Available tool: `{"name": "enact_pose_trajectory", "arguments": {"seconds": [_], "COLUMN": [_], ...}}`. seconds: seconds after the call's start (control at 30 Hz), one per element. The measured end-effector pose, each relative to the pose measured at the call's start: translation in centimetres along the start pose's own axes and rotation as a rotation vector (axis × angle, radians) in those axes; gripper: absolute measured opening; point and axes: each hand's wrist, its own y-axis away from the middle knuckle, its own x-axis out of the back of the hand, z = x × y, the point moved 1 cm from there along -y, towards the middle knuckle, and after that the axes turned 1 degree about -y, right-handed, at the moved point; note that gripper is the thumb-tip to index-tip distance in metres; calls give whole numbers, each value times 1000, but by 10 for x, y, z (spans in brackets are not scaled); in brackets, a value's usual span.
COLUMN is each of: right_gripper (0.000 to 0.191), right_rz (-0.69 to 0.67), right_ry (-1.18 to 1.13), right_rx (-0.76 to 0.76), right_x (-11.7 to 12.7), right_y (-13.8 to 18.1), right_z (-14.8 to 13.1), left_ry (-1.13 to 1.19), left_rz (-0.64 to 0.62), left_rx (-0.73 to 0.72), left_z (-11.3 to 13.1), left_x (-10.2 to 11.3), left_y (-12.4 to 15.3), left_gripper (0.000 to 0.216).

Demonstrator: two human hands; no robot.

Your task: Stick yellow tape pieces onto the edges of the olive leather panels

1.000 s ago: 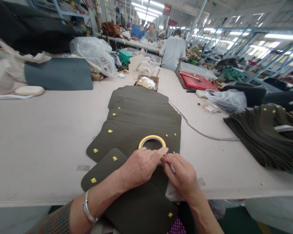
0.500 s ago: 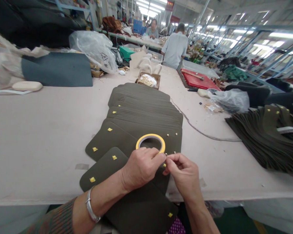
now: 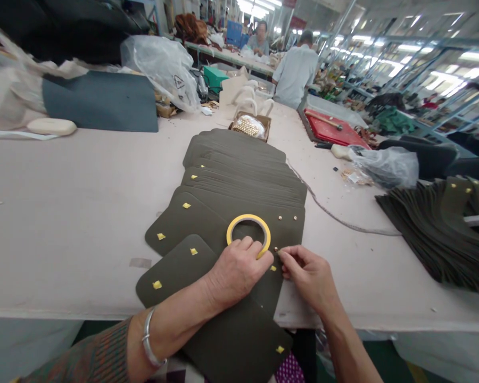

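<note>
My left hand (image 3: 237, 274) is closed around the near edge of a roll of yellow tape (image 3: 248, 217), which stands up from the fist. Just to its right, my right hand (image 3: 311, 276) has thumb and forefinger pinched together near a small metal stud (image 3: 275, 249); anything between the fingertips is too small to make out. Beneath both hands spread overlapping dark olive panels (image 3: 247, 186) with rounded corners. Small yellow tape pieces (image 3: 157, 285) sit on several of them, and more studs (image 3: 280, 217) show on the right. One panel (image 3: 231, 335) overhangs the table's near edge.
A fanned stack of dark strips (image 3: 427, 234) lies at right, with a grey cord (image 3: 335, 218) running towards it. Beyond the panels stands a box of gold studs (image 3: 247, 126). A hammer lies on a red board (image 3: 335, 129). Two people are farther back.
My hands have drawn slightly apart, opening a small gap between the fingertips and uncovering a stud. The whole view has shifted a little. The tape roll stays in my left hand.
</note>
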Motion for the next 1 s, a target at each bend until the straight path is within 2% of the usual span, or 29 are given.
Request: {"name": "enact_pose_trajectory", "arguments": {"seconds": [0.13,0.27,0.37,0.43,0.53,0.57,0.6,0.67,0.73,0.8,0.9,1.0], "right_gripper": [18,16,16,14,30,31,28,20,18,20,23,23], "right_rz": [31,70,102,130,168,188,205,216,175,119,103,156], "right_ry": [304,420,454,425,307,294,312,427,576,679,756,710], "right_rx": [215,291,296,248,150,165,223,439,646,732,690,550], "right_x": [-6,-13,-16,-15,-8,-4,-1,3,3,0,-9,-17], "right_y": [-4,-8,-11,-12,-11,-10,-8,-3,0,1,-2,-7], "right_z": [-7,-7,-5,-3,3,6,7,9,8,5,2,1], "left_ry": [28,51,55,52,47,46,46,43,39,36,45,62], "left_rz": [-7,-12,-19,-23,-30,-31,-30,-23,-19,-20,-15,10], "left_rx": [13,22,26,30,37,38,38,39,43,46,39,40], "left_z": [1,0,1,1,1,1,1,1,1,1,1,0], "left_x": [-1,-2,-2,-3,-2,-2,-2,-1,-1,-1,-1,1], "left_y": [3,5,5,5,4,4,4,4,4,4,4,4], "left_gripper": [12,10,11,12,14,14,15,15,15,14,13,14]}}
